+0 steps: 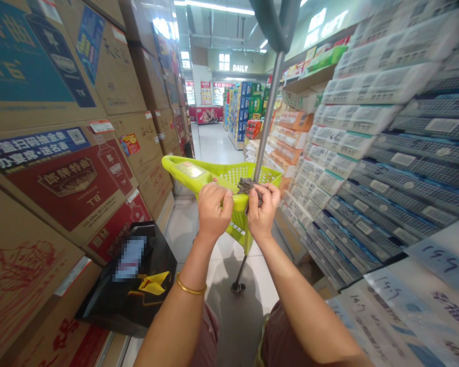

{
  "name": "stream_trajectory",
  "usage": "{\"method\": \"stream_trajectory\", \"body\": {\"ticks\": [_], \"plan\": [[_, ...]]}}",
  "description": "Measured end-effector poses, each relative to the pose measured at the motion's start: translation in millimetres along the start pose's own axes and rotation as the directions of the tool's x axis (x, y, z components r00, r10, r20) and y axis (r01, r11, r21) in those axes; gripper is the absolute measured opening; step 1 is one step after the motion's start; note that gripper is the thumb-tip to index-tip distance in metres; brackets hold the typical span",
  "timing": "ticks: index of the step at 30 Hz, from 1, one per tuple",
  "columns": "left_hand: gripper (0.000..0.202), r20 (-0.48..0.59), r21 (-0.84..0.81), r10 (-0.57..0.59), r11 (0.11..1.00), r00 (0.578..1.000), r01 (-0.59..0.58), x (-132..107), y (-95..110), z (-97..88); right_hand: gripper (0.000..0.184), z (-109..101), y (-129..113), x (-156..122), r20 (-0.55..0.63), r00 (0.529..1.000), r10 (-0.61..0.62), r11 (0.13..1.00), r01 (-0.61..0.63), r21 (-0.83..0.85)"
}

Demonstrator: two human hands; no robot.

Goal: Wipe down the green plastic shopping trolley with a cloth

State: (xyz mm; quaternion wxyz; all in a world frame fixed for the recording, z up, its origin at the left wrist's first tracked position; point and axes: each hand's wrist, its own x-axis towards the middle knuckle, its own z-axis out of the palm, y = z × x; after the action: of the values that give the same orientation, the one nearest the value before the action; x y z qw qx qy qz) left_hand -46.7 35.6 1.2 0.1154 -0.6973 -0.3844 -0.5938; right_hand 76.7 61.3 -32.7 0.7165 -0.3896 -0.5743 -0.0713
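Note:
My left hand [213,209] is closed in a pinch, thumb against the fingers, with what it holds too small to make out. My right hand [262,208] is closed on a small dark crumpled thing [247,185] that sticks up from its fingers. Both hands are raised side by side just in front of a lime green shopping basket [199,176] on wheels. The basket's grey pull handle [268,109] rises between and behind my hands. A gold bangle [190,289] circles my left wrist.
Cardboard boxes [65,173] are stacked high on the left. Shelves of packaged goods [367,168] slope along the right. A black bag [130,283] rests against the boxes by my left arm. The tiled aisle [214,142] runs ahead toward more displays.

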Motion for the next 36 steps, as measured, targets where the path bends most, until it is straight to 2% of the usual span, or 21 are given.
{"method": "stream_trajectory", "body": {"ticks": [3, 6, 8, 12, 18, 22, 24, 26, 29, 33, 36], "plan": [[0.028, -0.014, 0.001, -0.010, 1.000, 1.000, 0.010, 0, -4, -1.8, 0.021, 2, -26, -5, 0.015, 1.000, 0.019, 0.999, -0.019, 0.035], [0.027, -0.046, -0.022, 0.002, 1.000, 0.999, -0.003, 0, -9, -3.4, 0.021, 2, -52, -9, 0.116, 0.990, -0.082, 0.996, 0.077, 0.049], [0.025, -0.067, -0.039, 0.001, 0.999, 0.998, -0.003, -1, -13, -4.5, 0.022, 3, -59, -10, 0.155, 0.979, -0.135, 0.991, 0.129, 0.044], [0.028, -0.068, -0.038, -0.014, 0.999, 0.998, 0.011, 1, -16, -7.3, 0.023, 6, -54, -12, 0.147, 0.969, -0.197, 0.980, 0.196, 0.019], [0.032, -0.071, -0.048, -0.036, 0.998, 0.997, 0.033, 4, -13, -10.4, 0.020, 9, -30, -13, 0.083, 0.969, -0.232, 0.972, 0.235, -0.027], [0.028, -0.086, -0.068, -0.033, 0.997, 0.996, 0.027, 4, -12, -10.7, 0.020, 7, -8, -12, 0.040, 0.979, -0.201, 0.977, 0.203, -0.066], [0.028, -0.092, -0.066, -0.035, 0.997, 0.995, 0.029, 4, -12, -10.2, 0.021, 6, -4, -12, 0.036, 0.987, -0.154, 0.986, 0.156, -0.063], [0.028, -0.098, -0.055, -0.037, 0.998, 0.995, 0.031, 3, -11, -8.9, 0.022, 5, -11, -12, 0.048, 0.995, -0.088, 0.996, 0.089, -0.030], [0.030, -0.107, -0.018, -0.040, 0.999, 0.993, 0.039, 0, -11, -6.1, 0.023, 4, -35, -13, 0.093, 0.995, -0.030, 0.999, 0.029, 0.018], [0.030, -0.119, 0.020, -0.027, 0.999, 0.993, 0.030, -2, -16, -4.9, 0.024, 5, -59, -14, 0.171, 0.980, -0.106, 0.994, 0.106, 0.006], [0.031, -0.089, -0.020, -0.020, 1.000, 0.996, 0.018, 0, -19, -8.3, 0.024, 8, -53, -14, 0.158, 0.965, -0.212, 0.976, 0.216, -0.011]]}}
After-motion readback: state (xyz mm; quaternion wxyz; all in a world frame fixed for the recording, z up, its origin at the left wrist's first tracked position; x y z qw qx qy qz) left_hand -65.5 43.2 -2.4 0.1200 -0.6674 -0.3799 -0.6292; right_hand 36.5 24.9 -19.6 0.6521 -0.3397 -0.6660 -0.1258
